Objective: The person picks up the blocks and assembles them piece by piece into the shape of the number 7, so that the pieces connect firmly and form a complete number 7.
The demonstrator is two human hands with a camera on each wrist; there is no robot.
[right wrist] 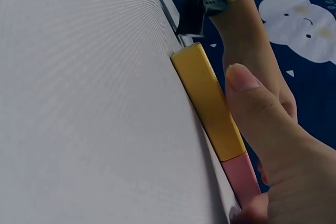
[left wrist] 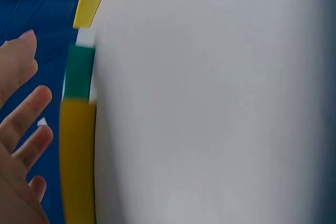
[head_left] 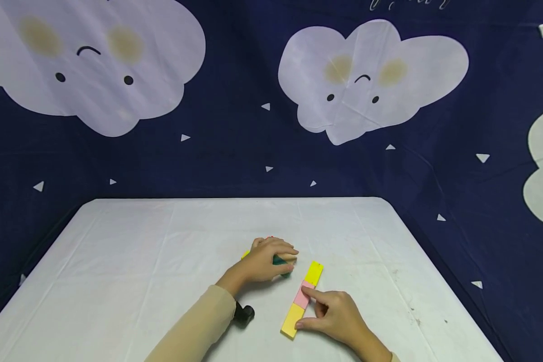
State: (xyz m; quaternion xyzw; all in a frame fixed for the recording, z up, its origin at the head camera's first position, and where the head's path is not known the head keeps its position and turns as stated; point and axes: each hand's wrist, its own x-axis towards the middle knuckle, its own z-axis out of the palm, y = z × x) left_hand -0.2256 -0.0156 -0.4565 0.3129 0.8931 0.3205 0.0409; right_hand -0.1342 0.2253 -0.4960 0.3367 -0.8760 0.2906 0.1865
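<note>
high head view, close wrist views

Yellow-pink-yellow block row (head_left: pixel 300 300), flat, slanted, ends touching; green block (head_left: pixel 278 260) apart, partly hidden

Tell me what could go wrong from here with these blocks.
The right hand touches the pink block and the near yellow block, so an uneven push might skew their line. The left hand hides much of the green block in the head view; it might knock that block unseen.
</note>
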